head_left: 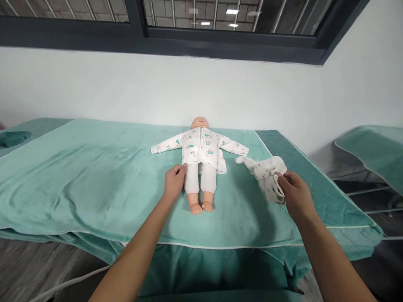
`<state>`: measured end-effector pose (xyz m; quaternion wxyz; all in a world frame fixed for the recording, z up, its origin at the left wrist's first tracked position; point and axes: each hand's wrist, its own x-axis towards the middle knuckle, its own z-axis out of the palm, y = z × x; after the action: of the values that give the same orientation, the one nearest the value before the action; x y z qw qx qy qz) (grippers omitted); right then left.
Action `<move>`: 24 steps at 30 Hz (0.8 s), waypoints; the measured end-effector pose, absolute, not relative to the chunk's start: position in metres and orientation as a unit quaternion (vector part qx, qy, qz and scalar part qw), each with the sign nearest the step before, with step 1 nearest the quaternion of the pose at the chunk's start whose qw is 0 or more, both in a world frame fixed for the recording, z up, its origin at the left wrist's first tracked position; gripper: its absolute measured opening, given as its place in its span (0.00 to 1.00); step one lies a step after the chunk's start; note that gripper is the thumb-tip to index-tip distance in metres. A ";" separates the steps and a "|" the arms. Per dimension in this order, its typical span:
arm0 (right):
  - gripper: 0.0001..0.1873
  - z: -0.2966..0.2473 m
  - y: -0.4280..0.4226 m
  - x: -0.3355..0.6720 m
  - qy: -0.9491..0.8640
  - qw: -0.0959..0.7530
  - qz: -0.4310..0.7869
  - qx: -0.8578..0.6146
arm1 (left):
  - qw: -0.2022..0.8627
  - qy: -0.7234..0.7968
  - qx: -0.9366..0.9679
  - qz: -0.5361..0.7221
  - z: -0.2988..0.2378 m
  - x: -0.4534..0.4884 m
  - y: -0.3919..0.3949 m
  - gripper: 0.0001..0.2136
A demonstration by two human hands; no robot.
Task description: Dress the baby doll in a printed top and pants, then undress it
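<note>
A baby doll [195,208] lies on its back on the green cover, its head toward the wall and its bare feet toward me. It wears a white printed baby jacket [192,147], sleeves spread to both sides, and white leggings [208,178]. My left hand [175,181] is closed at the jacket's lower left corner, fingertips pinched at the hem. Off to the right of the doll, my right hand [296,195] grips a bunched white printed baby garment [266,174] above the bed; its exact kind is hidden by the folds.
The green velvet cover [103,180] spreads over the bed, with a darker green strip [315,188] along the right. Behind stands a white wall [126,88] below a dark window frame [233,44]. Another green-covered bed [374,147] is at far right. A pale cable [72,282] runs at lower left.
</note>
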<state>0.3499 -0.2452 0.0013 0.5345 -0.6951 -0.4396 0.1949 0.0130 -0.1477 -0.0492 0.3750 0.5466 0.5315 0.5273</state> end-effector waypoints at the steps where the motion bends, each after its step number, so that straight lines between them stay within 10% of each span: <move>1: 0.20 0.012 -0.242 0.334 -0.426 0.575 0.263 -0.648 | 0.371 0.527 0.556 0.524 -0.044 0.016 -0.156 0.19; 10: 0.22 0.077 -0.209 0.208 -0.551 0.530 0.500 -0.406 | 0.509 0.262 0.658 0.489 0.034 0.044 -0.192 0.27; 15: 0.39 0.099 -0.208 0.194 -0.738 0.435 0.347 -0.381 | 0.449 0.289 0.607 0.589 0.059 0.041 -0.173 0.18; 24: 0.16 0.132 -0.229 0.203 -0.863 0.378 -0.064 -0.330 | 0.418 0.267 0.562 0.662 0.128 0.027 -0.180 0.12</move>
<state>0.2027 -0.2290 0.1317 0.3776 -0.3296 -0.8630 -0.0641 0.0272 -0.1801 0.1284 0.4184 0.5615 0.2669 0.6621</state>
